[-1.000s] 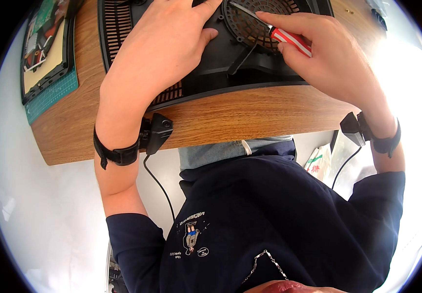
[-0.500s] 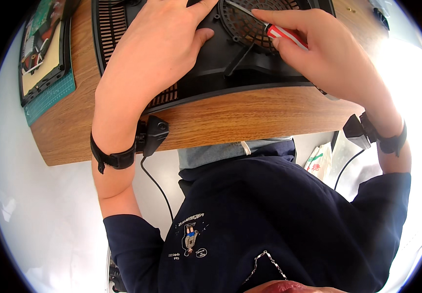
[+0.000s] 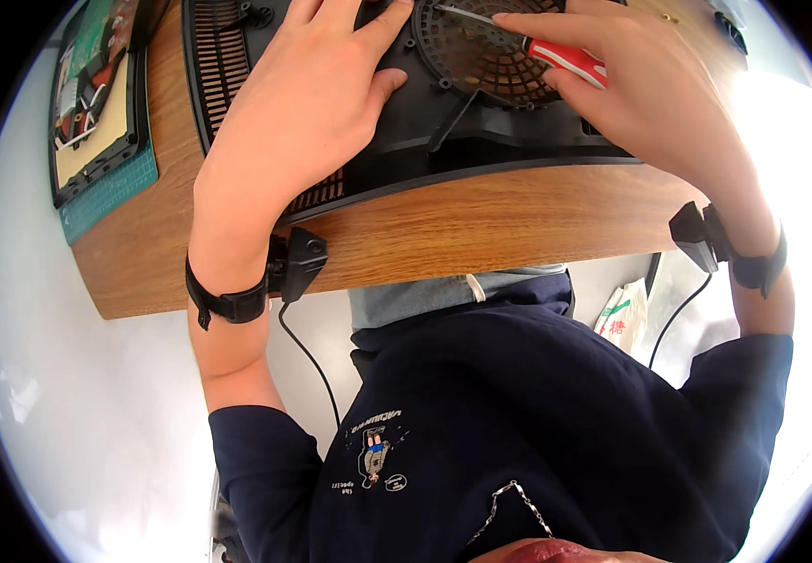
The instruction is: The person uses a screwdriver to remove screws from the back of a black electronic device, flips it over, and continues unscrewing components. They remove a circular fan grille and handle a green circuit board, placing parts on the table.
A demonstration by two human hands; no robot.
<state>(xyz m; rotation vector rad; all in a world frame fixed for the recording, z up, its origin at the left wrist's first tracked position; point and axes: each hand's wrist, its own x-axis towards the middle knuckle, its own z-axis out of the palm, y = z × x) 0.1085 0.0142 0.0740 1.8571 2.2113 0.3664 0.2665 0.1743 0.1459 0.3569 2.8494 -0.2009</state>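
Note:
A black plastic housing (image 3: 383,164) with slotted vents and a round grille (image 3: 481,70) lies on the wooden table. Across its left part rests my left hand (image 3: 307,108), fingers apart and thumb held away; some fingertips run past the upper edge of the picture. My right hand (image 3: 655,94) grips a screwdriver (image 3: 567,62) by its red and white handle, index finger stretched along toward the shaft. The metal shaft slants over the grille to the upper left, and its tip is close to my left index finger. Whether the tip touches anything I cannot tell.
At the left, a black frame (image 3: 96,167) holding a green circuit board and wires stands on a green cutting mat (image 3: 115,202). Small brass-coloured bits (image 3: 669,17) lie at the far right. The near table edge (image 3: 481,263) runs just before my body.
The screwdriver's handle has swung slightly right, so the shaft lies flatter across the grille. The housing has shifted a little toward me and left. The whole view has drifted slightly.

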